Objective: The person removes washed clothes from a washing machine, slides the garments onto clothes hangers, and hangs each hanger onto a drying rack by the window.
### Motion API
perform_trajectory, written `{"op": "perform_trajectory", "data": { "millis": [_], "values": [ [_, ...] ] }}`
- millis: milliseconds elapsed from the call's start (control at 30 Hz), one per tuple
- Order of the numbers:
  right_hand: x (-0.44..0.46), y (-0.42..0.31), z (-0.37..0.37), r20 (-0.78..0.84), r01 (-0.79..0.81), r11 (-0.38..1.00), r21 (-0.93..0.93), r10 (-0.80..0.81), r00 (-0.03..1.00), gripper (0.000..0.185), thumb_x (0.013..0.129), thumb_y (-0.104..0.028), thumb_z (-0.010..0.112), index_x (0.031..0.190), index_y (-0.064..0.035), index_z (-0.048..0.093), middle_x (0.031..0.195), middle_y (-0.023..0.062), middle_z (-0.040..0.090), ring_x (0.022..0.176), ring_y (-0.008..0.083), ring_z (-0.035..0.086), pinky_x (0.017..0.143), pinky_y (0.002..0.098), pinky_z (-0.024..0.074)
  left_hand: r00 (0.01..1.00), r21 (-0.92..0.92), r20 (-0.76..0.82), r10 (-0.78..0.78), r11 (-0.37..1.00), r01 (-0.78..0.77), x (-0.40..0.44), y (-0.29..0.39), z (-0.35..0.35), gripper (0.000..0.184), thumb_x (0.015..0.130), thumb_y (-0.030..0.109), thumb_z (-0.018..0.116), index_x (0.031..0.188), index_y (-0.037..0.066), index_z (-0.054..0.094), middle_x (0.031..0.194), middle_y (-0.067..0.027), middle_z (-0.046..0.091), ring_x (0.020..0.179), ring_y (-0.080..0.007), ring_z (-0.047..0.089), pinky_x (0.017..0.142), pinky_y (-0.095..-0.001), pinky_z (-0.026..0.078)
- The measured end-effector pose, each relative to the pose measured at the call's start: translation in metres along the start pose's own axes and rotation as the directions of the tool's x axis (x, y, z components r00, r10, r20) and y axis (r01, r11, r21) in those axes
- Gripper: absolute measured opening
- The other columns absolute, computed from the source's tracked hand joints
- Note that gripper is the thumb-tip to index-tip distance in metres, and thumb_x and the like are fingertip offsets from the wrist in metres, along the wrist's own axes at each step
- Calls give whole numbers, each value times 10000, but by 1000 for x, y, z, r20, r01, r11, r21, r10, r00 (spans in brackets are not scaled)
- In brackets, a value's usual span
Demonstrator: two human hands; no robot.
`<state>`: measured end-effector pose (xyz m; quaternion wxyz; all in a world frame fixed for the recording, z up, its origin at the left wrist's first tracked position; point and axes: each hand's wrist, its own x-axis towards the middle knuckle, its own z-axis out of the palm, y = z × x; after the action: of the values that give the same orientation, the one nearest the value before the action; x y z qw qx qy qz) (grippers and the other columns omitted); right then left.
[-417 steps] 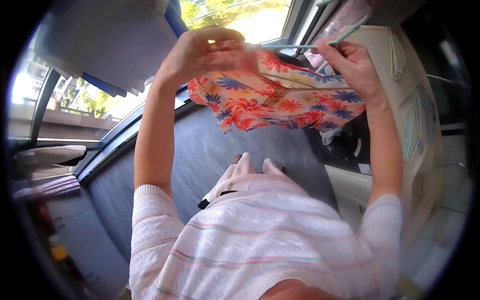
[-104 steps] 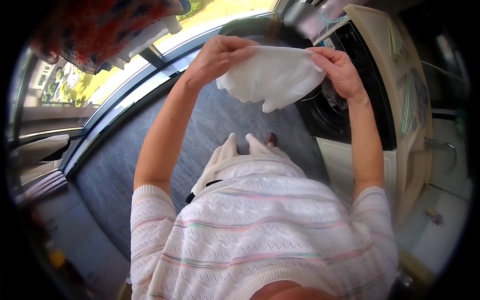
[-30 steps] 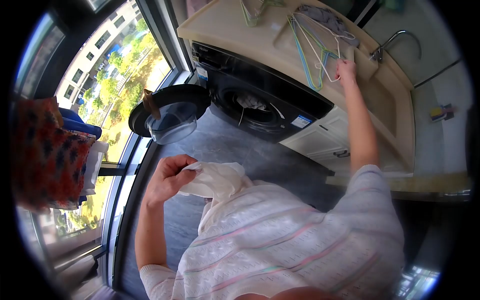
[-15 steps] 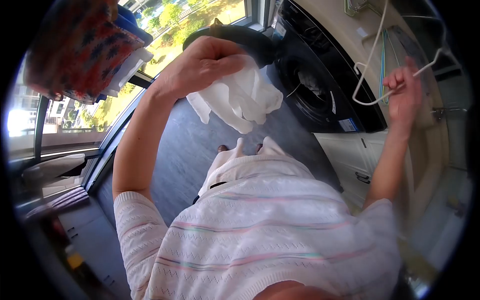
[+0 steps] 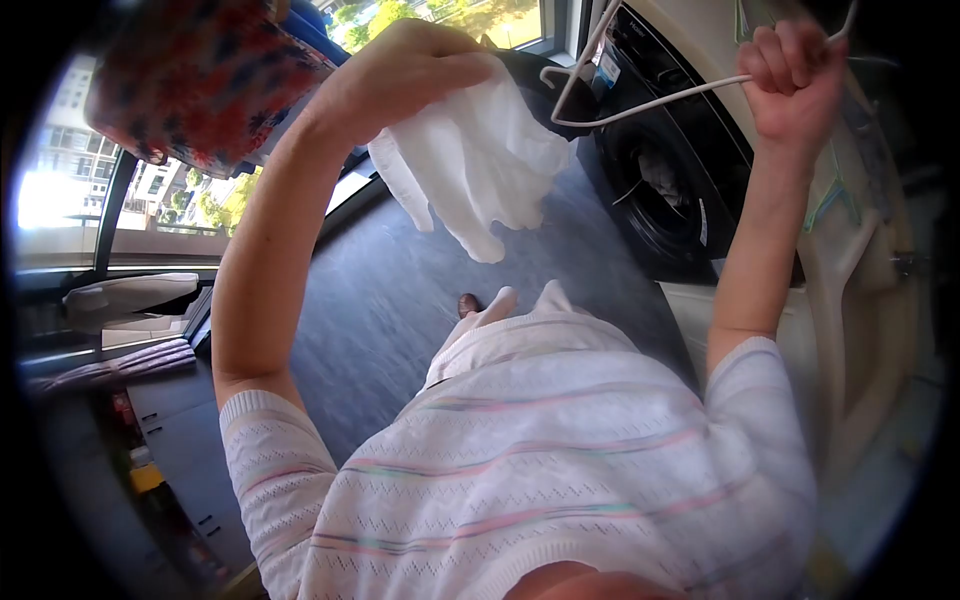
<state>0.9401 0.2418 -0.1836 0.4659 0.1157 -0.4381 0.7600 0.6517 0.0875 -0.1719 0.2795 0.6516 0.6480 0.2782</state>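
My left hand (image 5: 415,75) is raised in front of me, its fingers closed on a white garment (image 5: 475,160) that hangs down in loose folds. Which kind of garment it is, I cannot tell. On the other side, my right hand (image 5: 795,85) is wrapped round the bottom bar of a white clothes hanger (image 5: 680,97). One notched end of the hanger points toward the garment, a small gap apart from it. The hanger's upper part runs out of view at the top.
A black front-loading washing machine (image 5: 655,185) stands at the right, door open, with laundry in its drum. Patterned red clothing (image 5: 205,85) hangs at the upper left by the windows. A beige counter (image 5: 850,290) runs along the right, above the grey floor (image 5: 370,310).
My right hand has risen and moved slightly left, bringing the hanger closer to the white garment; its fingers are now closed tighter. My left hand is a little higher, still holding the garment.
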Motion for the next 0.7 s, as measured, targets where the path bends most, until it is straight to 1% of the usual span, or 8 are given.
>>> {"op": "perform_trajectory", "data": {
  "millis": [67,167,267,400,567,600,667,700],
  "values": [
    [7,7,9,61,-20,997,69,16,998,309,851,-319,514,686,-67,582,441,-39,264,403,63,186,393,225,147,999,-11,-14,35,999,-36,2,-8,-8,274,808,247,592,962,25,644,821,-60,639,680,-132,606,663,-235,482],
    [7,38,17,22,-57,977,206,54,998,296,854,-286,511,652,-81,582,429,-42,274,372,62,177,370,222,134,998,-81,-14,-66,995,65,-4,5,-18,273,804,249,601,955,27,646,821,-56,634,685,-126,602,663,-239,481],
    [7,68,13,86,1,989,146,-14,996,339,893,-313,467,668,-92,590,441,-47,295,361,52,189,362,214,137,999,-181,11,-46,982,47,-8,-2,-31,274,805,256,600,946,26,646,812,-50,629,688,-120,596,662,-239,477],
    [9,85,13,92,15,989,148,-29,995,359,905,-322,455,658,-101,591,445,-49,299,359,49,196,364,212,141,999,-128,-5,-40,991,39,-20,-5,-43,267,804,252,597,935,24,645,804,-41,625,684,-102,585,655,-235,466],
    [25,60,24,138,57,972,229,-90,986,353,879,-293,501,584,-108,557,414,-52,296,344,50,190,364,211,135,998,-86,-29,-55,995,53,-35,-11,-60,259,799,251,598,932,34,649,805,-36,622,689,-100,583,653,-234,458],
    [29,61,26,140,14,968,250,-50,989,362,873,-309,512,570,-112,544,410,-52,299,345,47,186,363,210,133,999,-89,-15,-49,995,48,-36,-12,-62,263,798,255,598,933,35,649,807,-36,623,692,-104,585,655,-235,459],
    [31,88,30,176,12,970,241,-56,983,375,883,-327,493,578,-115,545,417,-48,294,354,50,186,370,210,141,999,-93,12,-40,995,40,-37,-13,-64,270,796,263,599,935,37,650,812,-37,623,697,-110,587,660,-235,460],
    [30,106,28,196,12,971,238,-60,979,382,889,-336,483,582,-116,546,421,-46,292,359,51,185,373,210,145,999,-91,-25,-35,995,32,-38,-11,-65,260,798,254,598,934,39,651,812,-35,623,696,-109,587,659,-236,461]
  ]
}}
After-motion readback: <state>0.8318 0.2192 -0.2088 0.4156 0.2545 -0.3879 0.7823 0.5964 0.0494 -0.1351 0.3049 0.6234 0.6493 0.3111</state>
